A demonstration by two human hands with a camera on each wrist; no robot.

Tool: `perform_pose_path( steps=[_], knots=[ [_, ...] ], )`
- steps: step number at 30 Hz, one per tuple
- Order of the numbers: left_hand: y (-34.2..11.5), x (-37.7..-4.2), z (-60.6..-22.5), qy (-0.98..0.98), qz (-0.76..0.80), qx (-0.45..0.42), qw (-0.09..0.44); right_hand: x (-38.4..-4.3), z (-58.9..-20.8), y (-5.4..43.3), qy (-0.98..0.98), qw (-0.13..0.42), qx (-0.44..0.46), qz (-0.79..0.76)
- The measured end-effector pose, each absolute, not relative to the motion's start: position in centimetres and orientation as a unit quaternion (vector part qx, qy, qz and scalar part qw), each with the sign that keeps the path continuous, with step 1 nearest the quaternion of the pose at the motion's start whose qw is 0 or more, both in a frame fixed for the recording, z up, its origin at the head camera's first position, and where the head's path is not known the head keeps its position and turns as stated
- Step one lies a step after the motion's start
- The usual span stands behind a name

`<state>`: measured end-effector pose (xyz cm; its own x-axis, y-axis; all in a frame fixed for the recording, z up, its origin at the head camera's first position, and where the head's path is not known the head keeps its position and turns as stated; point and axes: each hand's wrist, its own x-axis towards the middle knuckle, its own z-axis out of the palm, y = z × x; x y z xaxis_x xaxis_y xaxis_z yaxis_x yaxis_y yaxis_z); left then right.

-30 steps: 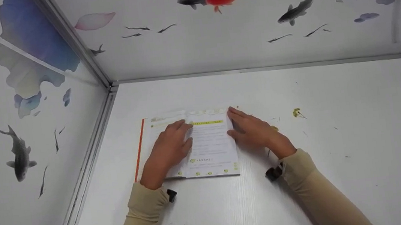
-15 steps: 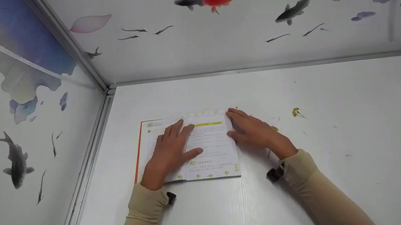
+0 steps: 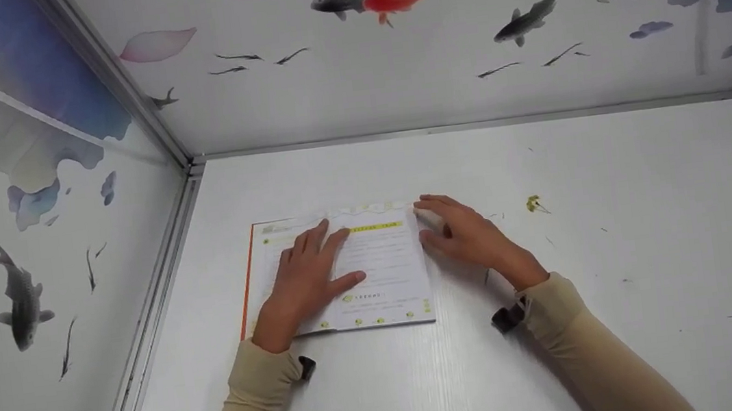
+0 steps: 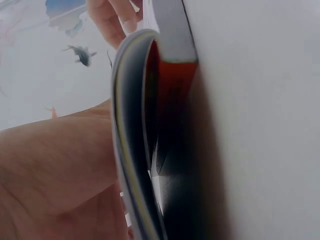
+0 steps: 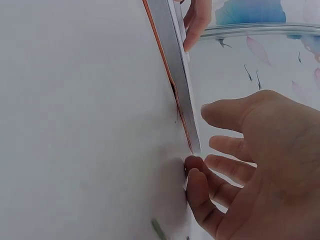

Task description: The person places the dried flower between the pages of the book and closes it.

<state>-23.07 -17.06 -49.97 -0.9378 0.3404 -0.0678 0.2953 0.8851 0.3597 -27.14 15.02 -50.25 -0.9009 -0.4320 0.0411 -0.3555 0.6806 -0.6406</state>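
An open book (image 3: 383, 265) lies on the white table, its orange cover edge showing at the left. My left hand (image 3: 298, 278) rests spread over the left page and the fold, thumb reaching onto the right page. In the left wrist view, the left-hand pages (image 4: 120, 95) bow up away from the orange-red spine (image 4: 175, 82). At the book's right edge is my right hand (image 3: 470, 238), fingertips by the top corner and thumb lower down. The right wrist view shows its fingers (image 5: 197, 192) loosely bent beside the page block (image 5: 172, 55), with nothing gripped.
A small yellow dried flower (image 3: 534, 204) lies right of the book. Thin dark bits are scattered over the table's right side. A green stem (image 5: 158, 229) shows below the right hand in the right wrist view. Printed panels (image 3: 326, 100) wall the back and left.
My left hand has spread, its thumb moving right over the fold, and the left-hand pages lie flatter. My right hand has shifted slightly, its fingers more bent. The head view has swung a little.
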Motion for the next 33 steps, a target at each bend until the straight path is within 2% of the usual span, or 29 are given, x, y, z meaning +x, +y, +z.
perform_pose_path(
  steps=[5,18,22,29,33],
  knots=[
    [-17.1,-23.1,-49.9,0.969,0.169,0.163,0.071,-27.0,-49.6,17.0,0.924,0.033,-0.180,-0.337],
    [-16.8,-22.8,-49.5,0.970,0.169,0.163,0.067,-24.3,-49.0,22.4,0.946,0.044,-0.148,-0.287],
    [-16.7,-22.9,-49.5,0.970,0.168,0.164,0.060,-23.1,-48.5,23.2,0.954,0.059,-0.132,-0.263],
    [-16.7,-22.7,-49.6,0.971,0.163,0.161,0.063,-21.8,-48.0,23.9,0.963,0.122,-0.119,-0.210],
    [-16.9,-22.8,-49.9,0.971,0.161,0.163,0.061,-21.8,-48.1,23.8,0.960,0.132,-0.125,-0.214]
  ],
)
